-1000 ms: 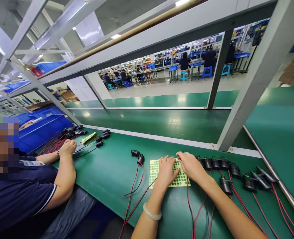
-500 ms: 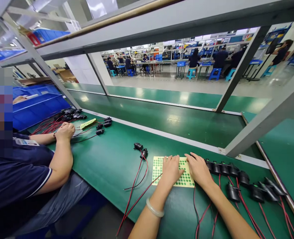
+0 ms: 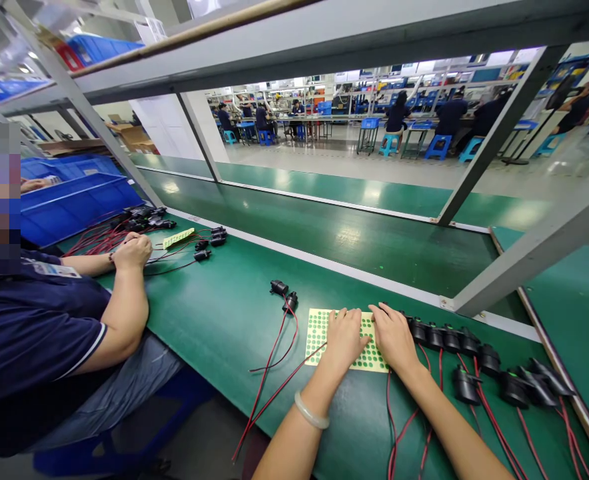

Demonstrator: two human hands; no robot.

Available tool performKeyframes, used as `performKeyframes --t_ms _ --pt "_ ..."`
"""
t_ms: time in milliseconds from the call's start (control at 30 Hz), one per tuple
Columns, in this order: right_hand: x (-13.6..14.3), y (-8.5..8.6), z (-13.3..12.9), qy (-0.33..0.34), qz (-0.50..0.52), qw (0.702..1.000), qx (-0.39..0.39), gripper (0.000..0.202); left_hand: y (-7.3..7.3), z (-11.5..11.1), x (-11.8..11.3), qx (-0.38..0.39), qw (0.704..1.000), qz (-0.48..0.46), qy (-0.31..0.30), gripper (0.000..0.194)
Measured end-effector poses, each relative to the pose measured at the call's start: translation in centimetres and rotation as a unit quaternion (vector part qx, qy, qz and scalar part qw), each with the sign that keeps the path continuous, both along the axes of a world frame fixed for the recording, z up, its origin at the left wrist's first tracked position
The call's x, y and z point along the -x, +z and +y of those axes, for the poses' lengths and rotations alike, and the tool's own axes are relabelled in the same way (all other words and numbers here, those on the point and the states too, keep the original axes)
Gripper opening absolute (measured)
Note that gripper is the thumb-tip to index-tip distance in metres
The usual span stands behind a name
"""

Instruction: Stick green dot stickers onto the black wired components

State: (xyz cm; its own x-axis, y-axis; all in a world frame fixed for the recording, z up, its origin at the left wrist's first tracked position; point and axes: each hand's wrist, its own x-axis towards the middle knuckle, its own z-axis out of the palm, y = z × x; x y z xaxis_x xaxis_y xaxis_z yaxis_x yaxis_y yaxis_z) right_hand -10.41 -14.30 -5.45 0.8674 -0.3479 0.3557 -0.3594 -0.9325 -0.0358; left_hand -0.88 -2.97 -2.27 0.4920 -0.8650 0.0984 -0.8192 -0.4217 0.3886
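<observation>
My left hand (image 3: 345,340) lies over the dotted sheet (image 3: 317,327), fingers slightly parted; my right hand (image 3: 393,333) is at its right side. I can't tell if either pinches anything. Looks partway: several black parts (image 3: 451,339) bear green, and the sheet has many dots.

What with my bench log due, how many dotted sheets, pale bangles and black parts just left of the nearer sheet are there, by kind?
Dotted sheets: 2
Pale bangle: 1
Black parts in that spot: 2
Total: 5
</observation>
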Motion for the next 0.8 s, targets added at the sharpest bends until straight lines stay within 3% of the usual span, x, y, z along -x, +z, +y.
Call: performKeyframes --t_ms 533,800 --pt "-0.5 -0.6 0.4 0.029 -0.009 0.999 0.031 0.040 -0.2 -0.4 0.3 -0.003 1.000 -0.013 0.021 0.042" --pt "1.6 0.9 -0.5 -0.004 -0.019 1.000 0.017 0.036 0.0 -0.4 0.2 0.000 1.000 -0.021 0.009 0.041"
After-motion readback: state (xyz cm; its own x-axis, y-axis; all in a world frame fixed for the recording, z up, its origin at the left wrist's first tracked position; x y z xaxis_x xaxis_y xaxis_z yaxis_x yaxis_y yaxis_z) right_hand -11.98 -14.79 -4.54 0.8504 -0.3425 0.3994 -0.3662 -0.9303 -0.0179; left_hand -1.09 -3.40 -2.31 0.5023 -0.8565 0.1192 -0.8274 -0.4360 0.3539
